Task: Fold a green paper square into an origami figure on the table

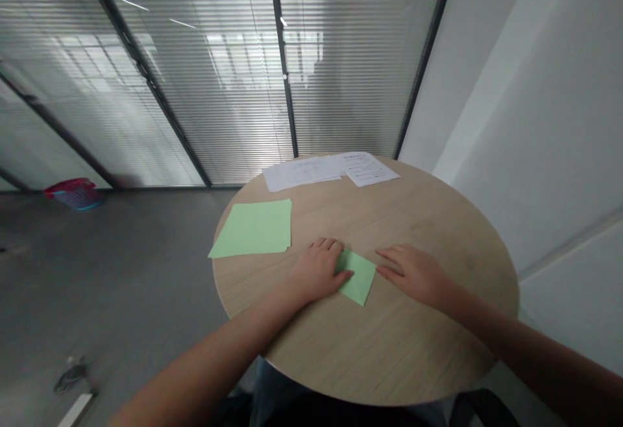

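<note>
A small folded piece of green paper (359, 275) lies on the round wooden table in front of me. Over its left part rests my left hand (321, 268), fingers stretched out and thumb on the paper, pressing it down; the covered part is hidden. At the paper's right corner is my right hand (413, 272), thumb and fingers apart, the thumb tip close to or touching that corner. Left of my hands, a stack of larger green sheets (256, 228) lies near the table edge.
White printed sheets (311, 170) lie at the far side of the round table (379, 355). Beyond stand glass panels with blinds (233, 109), and a white wall (559, 122) rises on the right. A red and blue basket (78, 195) and a dark cable (71, 376) are on the floor.
</note>
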`<state>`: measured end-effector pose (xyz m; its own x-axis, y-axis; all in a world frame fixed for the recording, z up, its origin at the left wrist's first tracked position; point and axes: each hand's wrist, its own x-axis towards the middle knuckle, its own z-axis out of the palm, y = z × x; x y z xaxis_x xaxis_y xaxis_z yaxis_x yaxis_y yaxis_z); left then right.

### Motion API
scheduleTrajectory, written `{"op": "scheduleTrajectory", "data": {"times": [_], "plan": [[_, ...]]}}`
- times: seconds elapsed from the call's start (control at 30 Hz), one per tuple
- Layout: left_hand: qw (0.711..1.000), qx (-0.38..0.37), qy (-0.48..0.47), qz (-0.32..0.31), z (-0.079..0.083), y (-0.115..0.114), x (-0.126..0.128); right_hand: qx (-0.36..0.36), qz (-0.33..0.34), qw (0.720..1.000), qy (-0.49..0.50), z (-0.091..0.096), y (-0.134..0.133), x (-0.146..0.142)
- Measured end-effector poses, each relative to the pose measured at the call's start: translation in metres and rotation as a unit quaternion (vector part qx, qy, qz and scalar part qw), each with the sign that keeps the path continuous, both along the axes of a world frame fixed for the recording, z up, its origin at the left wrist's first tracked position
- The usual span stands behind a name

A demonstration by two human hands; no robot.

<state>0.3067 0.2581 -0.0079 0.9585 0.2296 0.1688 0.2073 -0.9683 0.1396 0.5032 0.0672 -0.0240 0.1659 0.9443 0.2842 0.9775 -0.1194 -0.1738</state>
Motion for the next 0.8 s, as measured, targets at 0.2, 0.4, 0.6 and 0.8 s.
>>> {"op": "scheduleTrajectory", "data": {"times": [0.2,0.4,0.6,0.8], "plan": [[0.996,-0.011,0.064,-0.055,0.013,0.02,0.012,-0.038,0.034,0.999,0.002,0.011,0.024,-0.018],[0.996,-0.032,0.049,-0.075,0.012,0.037,0.019,-0.042,0.02,0.999,0.026,0.006,0.03,-0.012],[0.981,-0.152,0.043,-0.108,0.015,0.043,0.01,0.001,0.004,0.991,0.13,0.011,0.04,0.018],[0.908,-0.363,-0.153,-0.142,0.024,0.044,0.004,0.047,0.009,0.926,0.374,0.021,0.053,0.031]]}}
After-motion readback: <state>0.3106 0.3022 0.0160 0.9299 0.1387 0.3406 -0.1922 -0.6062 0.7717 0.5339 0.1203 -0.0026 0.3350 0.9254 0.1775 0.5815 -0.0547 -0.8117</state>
